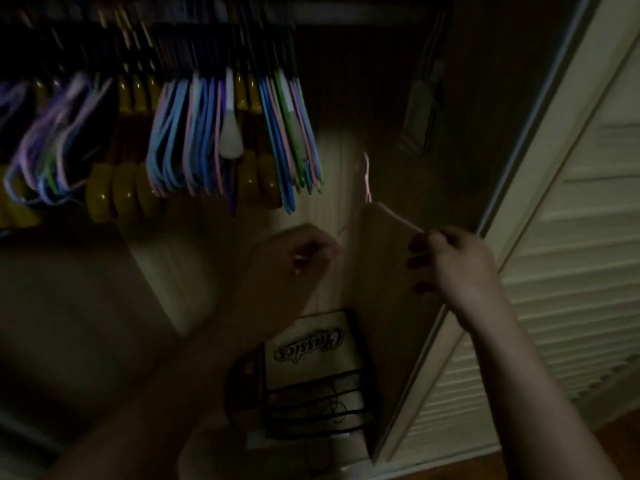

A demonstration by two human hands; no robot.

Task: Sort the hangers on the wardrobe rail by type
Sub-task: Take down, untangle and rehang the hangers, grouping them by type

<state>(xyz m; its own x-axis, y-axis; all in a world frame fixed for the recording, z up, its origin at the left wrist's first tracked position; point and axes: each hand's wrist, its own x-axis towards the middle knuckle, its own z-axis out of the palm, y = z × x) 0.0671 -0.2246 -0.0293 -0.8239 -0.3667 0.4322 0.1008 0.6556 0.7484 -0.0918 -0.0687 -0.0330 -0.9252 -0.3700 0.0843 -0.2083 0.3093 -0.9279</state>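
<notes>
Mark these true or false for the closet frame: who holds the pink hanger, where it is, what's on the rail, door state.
1. Both hands hold a thin pink wire-like hanger. True: left hand and right hand each grip an end.
2. The pink hanger hangs on the rail. False: its hook is in the air below the dark wardrobe rail.
3. Yellow wooden hangers sit among blue and pink thin hangers. True.
4. The white louvred closet door is on the left. False: it is at the right.

Both arms raised — left hand and right hand curled, pinching.
</notes>
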